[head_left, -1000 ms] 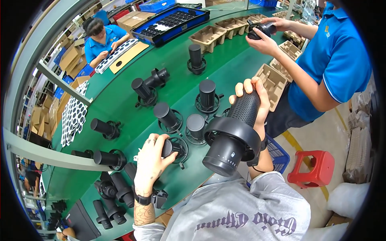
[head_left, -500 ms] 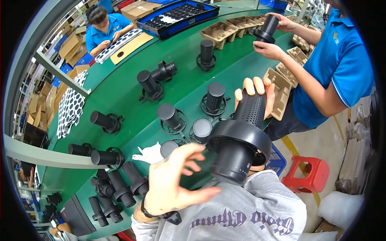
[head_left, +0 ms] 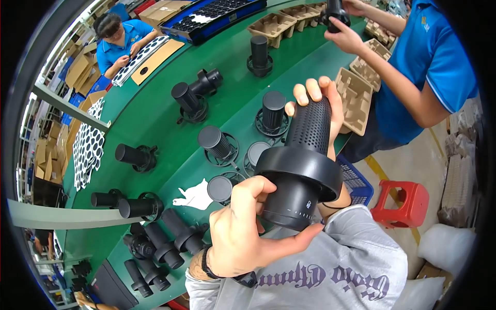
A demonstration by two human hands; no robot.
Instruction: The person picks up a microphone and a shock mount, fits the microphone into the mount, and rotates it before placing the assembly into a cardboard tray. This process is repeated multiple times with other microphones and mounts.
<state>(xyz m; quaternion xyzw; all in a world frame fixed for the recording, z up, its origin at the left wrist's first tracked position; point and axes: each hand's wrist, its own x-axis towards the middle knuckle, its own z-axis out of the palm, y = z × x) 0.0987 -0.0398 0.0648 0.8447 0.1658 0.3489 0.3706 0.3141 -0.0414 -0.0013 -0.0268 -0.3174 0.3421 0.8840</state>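
Note:
A black microphone [head_left: 310,126] with a perforated grille and a wide ring round its body is tilted in front of my chest. My right hand [head_left: 335,111] holds it by the grille, fingers wrapped over the top end. At the lower end, my left hand [head_left: 237,232] has its bent fingers on the left of the smooth base and its thumb stretched under the rim. White marks show on that base. Past my hands, similar microphones stand in ring mounts, among them one [head_left: 273,111] left of my right hand and another [head_left: 216,142] farther left.
A white glove [head_left: 195,195] lies on the green bench [head_left: 170,124]. More black microphones [head_left: 164,245] lie at lower left, under a grey metal bar [head_left: 67,214]. Cardboard trays [head_left: 354,101], a blue basket [head_left: 356,181] and a red stool [head_left: 400,204] are at right. Two co-workers in blue shirts work nearby.
My left hand has moved right and closed on the microphone's base. The microphone and my right hand have shifted slightly left and up. The co-worker at right has raised another microphone.

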